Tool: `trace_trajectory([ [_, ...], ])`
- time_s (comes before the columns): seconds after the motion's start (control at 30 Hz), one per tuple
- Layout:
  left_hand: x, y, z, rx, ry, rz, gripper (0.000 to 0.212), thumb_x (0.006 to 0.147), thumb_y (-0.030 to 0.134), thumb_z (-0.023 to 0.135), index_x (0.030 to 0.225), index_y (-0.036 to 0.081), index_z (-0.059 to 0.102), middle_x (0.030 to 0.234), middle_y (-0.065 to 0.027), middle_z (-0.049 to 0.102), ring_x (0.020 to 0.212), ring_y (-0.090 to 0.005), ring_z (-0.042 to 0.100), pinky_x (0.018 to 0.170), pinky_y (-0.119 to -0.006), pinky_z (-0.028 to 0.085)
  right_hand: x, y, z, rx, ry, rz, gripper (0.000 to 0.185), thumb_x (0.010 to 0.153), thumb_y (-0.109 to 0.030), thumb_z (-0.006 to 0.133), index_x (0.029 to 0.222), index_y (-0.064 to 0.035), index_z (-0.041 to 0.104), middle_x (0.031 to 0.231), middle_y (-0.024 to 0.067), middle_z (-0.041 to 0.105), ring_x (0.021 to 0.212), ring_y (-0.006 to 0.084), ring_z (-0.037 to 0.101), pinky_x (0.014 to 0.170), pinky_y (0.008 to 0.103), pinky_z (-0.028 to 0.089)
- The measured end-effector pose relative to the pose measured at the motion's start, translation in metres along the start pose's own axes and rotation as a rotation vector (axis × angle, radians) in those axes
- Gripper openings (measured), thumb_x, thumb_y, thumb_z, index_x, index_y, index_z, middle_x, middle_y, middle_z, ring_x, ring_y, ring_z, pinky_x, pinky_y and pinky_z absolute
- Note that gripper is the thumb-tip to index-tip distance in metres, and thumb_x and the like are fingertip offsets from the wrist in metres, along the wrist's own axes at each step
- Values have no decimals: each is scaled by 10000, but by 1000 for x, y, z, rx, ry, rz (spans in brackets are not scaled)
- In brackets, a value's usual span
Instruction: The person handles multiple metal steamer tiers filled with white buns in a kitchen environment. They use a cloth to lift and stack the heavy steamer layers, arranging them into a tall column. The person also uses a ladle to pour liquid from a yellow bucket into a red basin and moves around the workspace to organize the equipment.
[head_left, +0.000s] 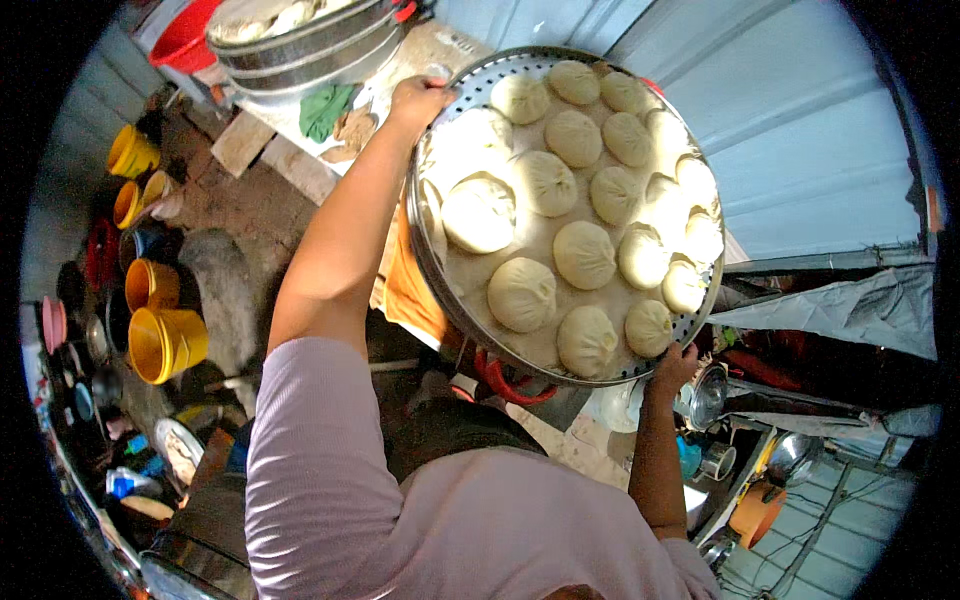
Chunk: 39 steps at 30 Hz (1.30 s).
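Both my hands grip a round metal steamer tray (465, 94) with a perforated base, held out before my chest. My left hand (420, 105) is on its upper left rim, the thumb over the edge. At the lower right rim my right hand (674, 367) holds on, its fingers partly hidden under the tray. A pale liner covers the base, and many pleated dough buns (584, 255) sit on it, spaced apart or nearly touching. Strong sunlight washes out some of them, such as one bun (478, 214) at the left. A red handle (510, 382) shows below the tray's near rim.
Stacked metal steamer tiers (307, 56) stand on a table at the upper left, beside a red basin (184, 37) and a green cloth (327, 112). Yellow buckets (166, 343) line the floor at left. Blue wall panels (787, 127) rise at the right. An orange cloth (412, 281) hangs under the tray.
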<state>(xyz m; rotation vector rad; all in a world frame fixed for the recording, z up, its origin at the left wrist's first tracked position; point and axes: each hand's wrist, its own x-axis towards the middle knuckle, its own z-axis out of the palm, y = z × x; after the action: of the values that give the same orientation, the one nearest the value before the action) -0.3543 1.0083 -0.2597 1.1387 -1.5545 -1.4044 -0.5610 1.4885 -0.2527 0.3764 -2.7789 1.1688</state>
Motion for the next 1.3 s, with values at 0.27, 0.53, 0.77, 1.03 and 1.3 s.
trace_trajectory([
  [0.27,-101,-31,-36,-235,256,151,602,773,424,617,1175,8,453,1083,-86,515,946,-169,478,820,-300,390,6,3,14,112,-26,19,368,703,-100,452,1032,57,500,895,186,593,806,307,576,767,374,429],
  [0.53,-362,-46,31,-337,-149,-483,834,813,584,459,1342,-23,242,1344,-174,339,1228,-287,352,943,-389,333,-8,7,-17,452,-480,93,511,839,-399,530,1109,33,489,1015,144,542,882,218,501,795,325,401],
  [0.77,-383,-45,62,-461,-145,-472,884,749,580,559,1372,48,227,1392,-150,274,1286,-296,234,1010,-499,191,-1,12,-17,692,-817,332,756,800,-503,540,1332,-41,265,1315,131,340,1179,269,362,920,379,348],
  [1.03,-383,-43,69,-479,-98,-441,847,732,541,566,1343,26,285,1371,-141,309,1239,-279,313,985,-429,266,3,34,-14,954,-906,329,756,823,-517,515,1349,-57,226,1363,104,293,1252,285,291,1014,417,237],
  [1.3,-376,-64,75,-615,-59,-331,635,797,481,494,1269,78,357,1207,-82,475,1127,-227,456,959,-379,307,28,113,69,1306,-878,905,844,829,-638,350,1364,-6,185,1405,76,259,1294,197,217,1062,310,105],
])
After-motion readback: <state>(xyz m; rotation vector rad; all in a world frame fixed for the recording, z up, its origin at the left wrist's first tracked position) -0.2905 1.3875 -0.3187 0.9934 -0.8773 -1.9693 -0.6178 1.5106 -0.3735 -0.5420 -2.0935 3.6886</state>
